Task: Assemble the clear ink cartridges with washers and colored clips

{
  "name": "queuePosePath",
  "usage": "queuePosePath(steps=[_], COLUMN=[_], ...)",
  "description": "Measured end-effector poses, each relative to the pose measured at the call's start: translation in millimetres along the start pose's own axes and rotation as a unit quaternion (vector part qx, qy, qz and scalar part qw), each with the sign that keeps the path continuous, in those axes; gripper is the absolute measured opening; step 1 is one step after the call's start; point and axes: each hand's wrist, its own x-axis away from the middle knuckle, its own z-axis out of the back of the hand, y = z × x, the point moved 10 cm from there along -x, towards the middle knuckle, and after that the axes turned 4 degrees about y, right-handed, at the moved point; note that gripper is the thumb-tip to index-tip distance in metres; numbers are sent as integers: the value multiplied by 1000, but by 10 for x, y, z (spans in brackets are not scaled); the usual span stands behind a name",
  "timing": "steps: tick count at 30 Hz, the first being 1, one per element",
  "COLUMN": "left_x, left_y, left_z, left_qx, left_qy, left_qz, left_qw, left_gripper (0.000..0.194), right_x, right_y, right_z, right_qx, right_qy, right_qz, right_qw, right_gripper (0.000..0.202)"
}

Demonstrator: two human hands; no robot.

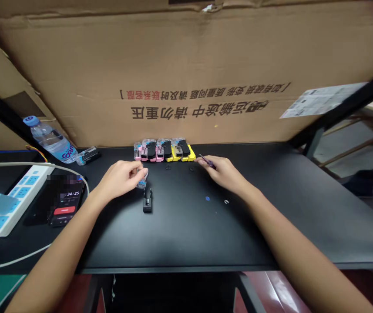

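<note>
My left hand (124, 177) is closed on a small clear plastic piece with blue parts (141, 184), largely covered by the fingers. Just below it on the table lies a black plastic part (147, 201) with two upright prongs. Between the fingers of my right hand (220, 171) is a small screwdriver (208, 162) with a purple handle, its thin shaft pointing up and left. To the left of that hand runs a row of small plastic units (162, 150) in pink, yellow, clear and black. Two small black rings (168, 168) lie in front of the row.
A blue disc (207, 198) and a small whitish piece (226, 201) lie on the black table (179, 243). At left are a water bottle (54, 139), a clear and black unit (88, 155), a phone (67, 202) and a power strip (16, 202) with cables. Cardboard (186, 56) walls the back.
</note>
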Motion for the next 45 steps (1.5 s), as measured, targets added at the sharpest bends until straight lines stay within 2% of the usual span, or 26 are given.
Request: queuePosePath(steps=[4, 8, 10, 12, 17, 20, 24, 26, 30, 33, 38, 41, 45], left_x=[48, 159, 198, 215, 180, 172, 182, 184, 184, 175, 193, 204, 204], left_y=[65, 122, 180, 219, 284, 319, 267, 229, 213, 244, 339, 365, 366], left_z=[-94, -213, -321, -431, -596, -681, -791, -822, -852, -816, -799, -786, -781], left_qx=[-69, -172, -174, -138, 8, 110, 215, 236, 211, 150, 39, 18, 23], left_qy=[-81, -144, -171, -184, -145, -129, -123, -117, -111, -87, -84, -87, -92], left_qz=[47, 97, 90, 86, 74, 61, 82, 95, 98, 85, 60, 59, 56], left_qw=[993, 970, 966, 969, 987, 984, 965, 960, 966, 981, 994, 994, 994], left_gripper=[48, 65, 60, 46, 29, 20, 23, 27, 28, 26, 26, 26, 24], right_x=[-29, -8, 13, 43, 109, 115, 123, 134, 194, 234, 246, 248, 252], right_y=[-9, 35, 34, -12, -226, -310, -348, -381, -488, -679, -986, -998, -905], right_z=[-169, -274, -297, -330, -454, -503, -562, -548, -483, -520, -629, -640, -640], right_qx=[-1, 0, -11, -26, -59, -80, -115, -142, -216, -237, -227, -218, -198], right_qy=[-42, -56, -56, -66, -117, -133, -145, -126, -46, -20, -30, -35, -35], right_qz=[41, 45, 36, 27, -4, -27, -70, -87, -123, -97, 3, 22, 7], right_qw=[998, 997, 998, 997, 991, 988, 980, 978, 967, 966, 973, 975, 980], right_gripper=[38, 36, 34, 31, 20, 21, 28, 33, 39, 34, 24, 20, 20])
